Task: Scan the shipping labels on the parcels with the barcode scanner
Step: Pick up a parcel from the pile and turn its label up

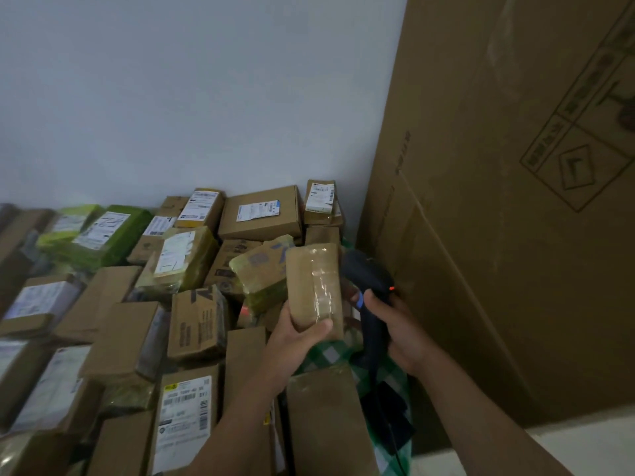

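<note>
Item under scan: a small brown cardboard parcel banded with clear tape (314, 286), held upright above the right side of the parcel pile (192, 324), clear of it and near the tall brown carton (498, 201) standing against the grey wall (206, 97).

Left hand (295, 334): grasping the parcel's lower end, thumb across the near face. No shipping label shows on that face, so the label's position cannot be confirmed.

Right hand (402, 331): wrapped round the grip of the black handheld barcode scanner (371, 290). The scanner head sits just beside the parcel's right edge and a red indicator is lit on its body. Its cable trails down over a green-and-white checked cloth (330, 355).

Risks noted:
- A misread or no read is likely if the label faces away from the scanner or glare comes off the tape.
- The scanner is very close, at a steep angle to the parcel.
- Labelled boxes lie directly below, so a stray beam could register the wrong one.
- The one-handed hold on the low end may slip.
</note>
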Available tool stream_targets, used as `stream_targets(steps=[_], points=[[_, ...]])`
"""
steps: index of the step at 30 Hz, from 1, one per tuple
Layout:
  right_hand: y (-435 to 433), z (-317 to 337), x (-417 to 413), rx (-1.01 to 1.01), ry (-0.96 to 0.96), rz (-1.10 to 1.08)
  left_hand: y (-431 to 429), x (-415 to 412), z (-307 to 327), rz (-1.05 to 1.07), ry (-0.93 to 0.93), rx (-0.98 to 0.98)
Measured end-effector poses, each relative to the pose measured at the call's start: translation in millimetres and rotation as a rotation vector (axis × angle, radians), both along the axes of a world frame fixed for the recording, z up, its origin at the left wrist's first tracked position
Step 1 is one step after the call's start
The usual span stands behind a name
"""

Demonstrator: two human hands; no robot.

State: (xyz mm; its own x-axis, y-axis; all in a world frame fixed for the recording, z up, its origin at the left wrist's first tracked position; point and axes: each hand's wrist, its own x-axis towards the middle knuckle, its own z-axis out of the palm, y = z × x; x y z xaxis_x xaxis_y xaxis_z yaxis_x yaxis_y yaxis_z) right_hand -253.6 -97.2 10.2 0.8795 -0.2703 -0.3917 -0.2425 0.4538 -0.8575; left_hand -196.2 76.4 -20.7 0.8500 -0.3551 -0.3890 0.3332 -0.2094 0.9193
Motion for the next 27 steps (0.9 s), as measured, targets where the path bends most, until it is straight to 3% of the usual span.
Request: stream_targets(steps=[4,8,12,17,27], points=[[5,7,-2,-0.034,-0.009,0.085,-5,-1,15,0.075,-0.207,0.13],[6,14,-5,-0.038,-0.052,0.132,-5,-4,24,0.113,-0.268,0.166],[9,20,-9,-0.021,-0.078,0.193,-5,-3,29,0.141,-0.246,0.184],[15,30,-3,-0.149,-0.072,0.204,9,12,22,0.228,-0.094,0.155],[0,47,-8,-0.453,-0.025,0.263,56,30,25,0.308,-0.159,0.129]])
